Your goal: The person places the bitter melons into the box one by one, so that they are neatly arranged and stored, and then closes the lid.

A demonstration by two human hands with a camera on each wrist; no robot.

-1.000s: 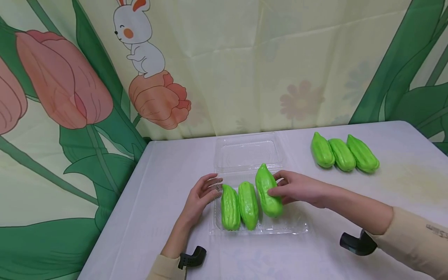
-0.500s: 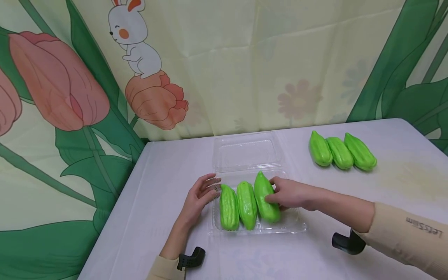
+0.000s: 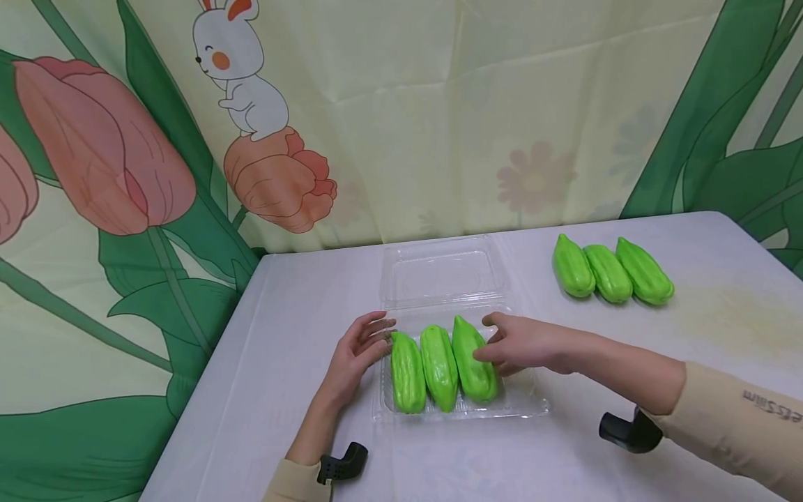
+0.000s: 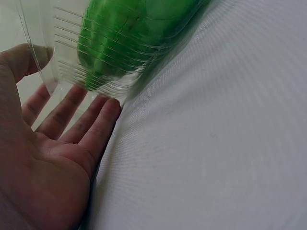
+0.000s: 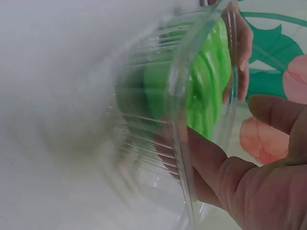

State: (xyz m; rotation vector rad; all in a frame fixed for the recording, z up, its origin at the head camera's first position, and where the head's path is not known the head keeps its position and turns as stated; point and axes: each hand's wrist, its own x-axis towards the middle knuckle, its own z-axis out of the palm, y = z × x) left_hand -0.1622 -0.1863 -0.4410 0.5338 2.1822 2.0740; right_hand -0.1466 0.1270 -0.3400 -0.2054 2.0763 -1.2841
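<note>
A clear plastic clamshell box (image 3: 527, 408) stands on the table with three bright green, ridged bitter melons in its base. They lie side by side: a left melon (image 3: 408, 376), a middle melon (image 3: 439, 369) and a right melon (image 3: 473, 373). At the box's left wall is my left hand (image 3: 350, 362), its extended fingers against the outside and its thumb near the rim. My right hand (image 3: 530, 345) reaches over the right side; its thumb overlaps the right melon. In the right wrist view, that thumb (image 5: 271, 112) stands well apart from the melons, while the fingers reach inside the box.
The box's clear lid (image 3: 445, 275) lies folded back toward the wall. Three more green melons (image 3: 608, 275) sit together at the back right of the white-covered table (image 3: 301, 300). Behind the table hangs a printed cloth (image 3: 408, 125) with tulips and a rabbit.
My right hand has lowered the right melon into the box beside the middle one, and its fingers have loosened from it. The left hand has stayed at the box's left wall.
</note>
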